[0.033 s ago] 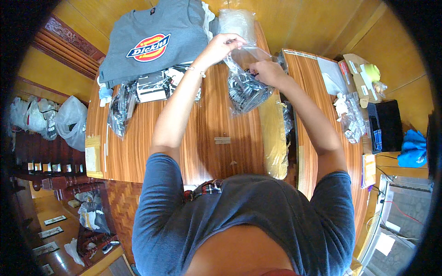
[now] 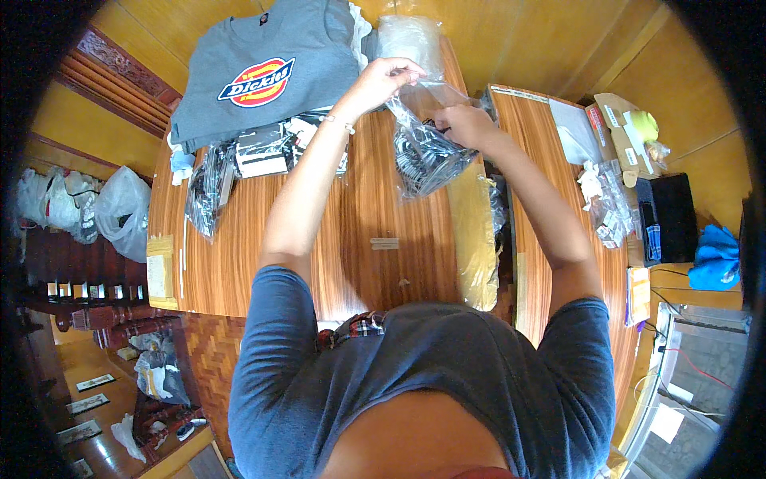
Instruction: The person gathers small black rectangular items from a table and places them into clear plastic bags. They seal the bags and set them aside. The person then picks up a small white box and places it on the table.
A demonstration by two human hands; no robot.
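A clear plastic bag (image 2: 433, 172) full of small dark pieces hangs over the far middle of the table; their kind is too small to tell. My left hand (image 2: 388, 77) pinches the upper edge of the bag. With fingers curled, my right hand (image 2: 469, 128) is at the bag's mouth, against the dark pieces. What its fingertips grip is hidden. To the left of the bag lie black-and-white flat packets (image 2: 263, 152), and beside them another clear bag of dark pieces (image 2: 209, 195).
A folded grey shirt (image 2: 211, 88) with a colourful print lies at the back left of the wooden table (image 2: 319, 231). Behind the bag stands a stack of clear plastic (image 2: 411, 44). A second table (image 2: 542, 191) on the right holds a cardboard box (image 2: 618, 132) and dark folded cloth (image 2: 674, 215).
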